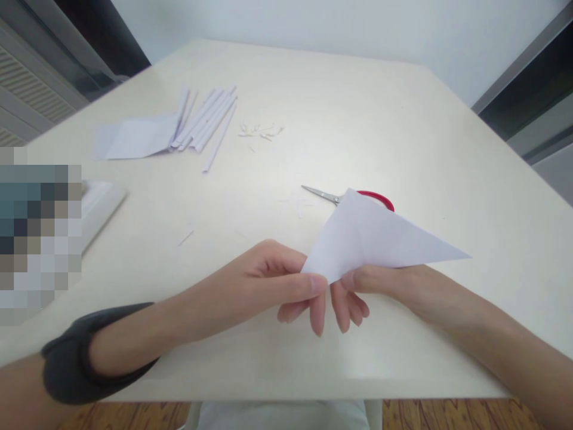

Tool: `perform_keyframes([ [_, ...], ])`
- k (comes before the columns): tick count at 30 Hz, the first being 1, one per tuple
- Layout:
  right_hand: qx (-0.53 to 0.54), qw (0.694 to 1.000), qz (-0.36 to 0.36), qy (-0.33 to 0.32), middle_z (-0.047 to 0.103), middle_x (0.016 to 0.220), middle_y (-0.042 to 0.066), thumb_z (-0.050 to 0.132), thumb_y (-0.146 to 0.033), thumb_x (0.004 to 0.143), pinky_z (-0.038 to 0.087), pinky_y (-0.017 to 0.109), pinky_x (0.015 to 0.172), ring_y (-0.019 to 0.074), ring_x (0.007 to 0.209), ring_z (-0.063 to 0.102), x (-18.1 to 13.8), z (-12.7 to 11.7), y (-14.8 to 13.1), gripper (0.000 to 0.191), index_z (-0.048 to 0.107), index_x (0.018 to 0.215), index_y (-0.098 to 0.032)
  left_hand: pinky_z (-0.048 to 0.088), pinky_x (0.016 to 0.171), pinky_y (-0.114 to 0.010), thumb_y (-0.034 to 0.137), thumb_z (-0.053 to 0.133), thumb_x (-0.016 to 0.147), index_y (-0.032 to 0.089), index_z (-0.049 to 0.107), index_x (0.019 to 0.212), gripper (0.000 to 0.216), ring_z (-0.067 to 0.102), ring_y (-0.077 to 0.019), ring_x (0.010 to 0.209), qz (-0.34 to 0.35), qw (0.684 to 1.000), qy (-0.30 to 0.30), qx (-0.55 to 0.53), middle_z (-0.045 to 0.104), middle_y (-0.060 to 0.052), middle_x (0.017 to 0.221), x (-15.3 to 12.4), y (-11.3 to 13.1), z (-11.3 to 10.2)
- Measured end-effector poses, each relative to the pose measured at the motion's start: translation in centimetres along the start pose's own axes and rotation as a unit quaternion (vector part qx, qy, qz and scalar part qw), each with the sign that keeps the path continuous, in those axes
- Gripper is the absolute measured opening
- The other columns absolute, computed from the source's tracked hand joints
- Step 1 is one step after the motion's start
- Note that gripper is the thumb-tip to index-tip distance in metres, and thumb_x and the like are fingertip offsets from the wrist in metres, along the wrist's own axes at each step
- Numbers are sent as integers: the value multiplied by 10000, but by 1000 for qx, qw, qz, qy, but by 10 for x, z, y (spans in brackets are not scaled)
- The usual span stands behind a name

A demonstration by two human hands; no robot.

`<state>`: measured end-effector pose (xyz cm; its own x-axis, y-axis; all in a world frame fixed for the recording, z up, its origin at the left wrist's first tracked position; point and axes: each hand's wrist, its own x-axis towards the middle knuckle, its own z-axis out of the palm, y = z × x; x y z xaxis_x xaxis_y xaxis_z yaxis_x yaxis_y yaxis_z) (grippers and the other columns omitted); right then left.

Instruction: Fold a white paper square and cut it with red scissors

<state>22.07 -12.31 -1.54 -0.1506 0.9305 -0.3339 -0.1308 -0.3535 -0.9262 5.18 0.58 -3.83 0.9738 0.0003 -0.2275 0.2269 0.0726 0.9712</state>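
Observation:
Between both hands is a white sheet of paper [362, 233], roughly triangular, with a long point reaching to the right. My left hand [290, 286] pinches its lower left corner, thumb on top and fingers beneath. My right hand [358, 286] grips the lower edge close beside, its thumb on the near side. Just beyond the paper lies a pair of scissors [326, 194] with red handles, blades pointing left; the paper covers part of it. Thin paper slivers [299, 206] lie by the blades.
Several rolled paper tubes [210, 119] and flat white sheets [134, 137] lie at the back left, with small white scraps [259, 131] beside them. A white object [105, 203] at the left edge is partly hidden by a blurred patch. The white table [447, 149] extends to the wall.

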Motion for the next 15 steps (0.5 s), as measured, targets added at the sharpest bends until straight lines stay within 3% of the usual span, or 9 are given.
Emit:
perform_keyframes([
  [4,-49,997,64,-23,712,725,-14,477,-58,818,468,248,634,148,649,574,-1,-3,-8,330,722,655,-206,363,495,-203,363,498,941,202,703,678,370,510,-112,585,-16,1000,7,-15,636,-6,705,0,-1,2],
  [10,-74,997,0,-16,614,639,-32,447,-141,893,460,294,820,152,681,585,-3,-7,1,312,706,727,-196,366,526,-205,317,525,926,199,707,655,347,460,-93,551,10,999,23,-29,653,17,700,1,4,5],
  [15,-92,996,-3,-13,590,624,-20,441,-122,892,455,300,779,163,681,591,-1,-8,2,318,707,731,-188,357,531,-208,245,514,922,165,696,618,363,438,-79,541,20,998,38,-45,657,12,721,4,7,7],
])
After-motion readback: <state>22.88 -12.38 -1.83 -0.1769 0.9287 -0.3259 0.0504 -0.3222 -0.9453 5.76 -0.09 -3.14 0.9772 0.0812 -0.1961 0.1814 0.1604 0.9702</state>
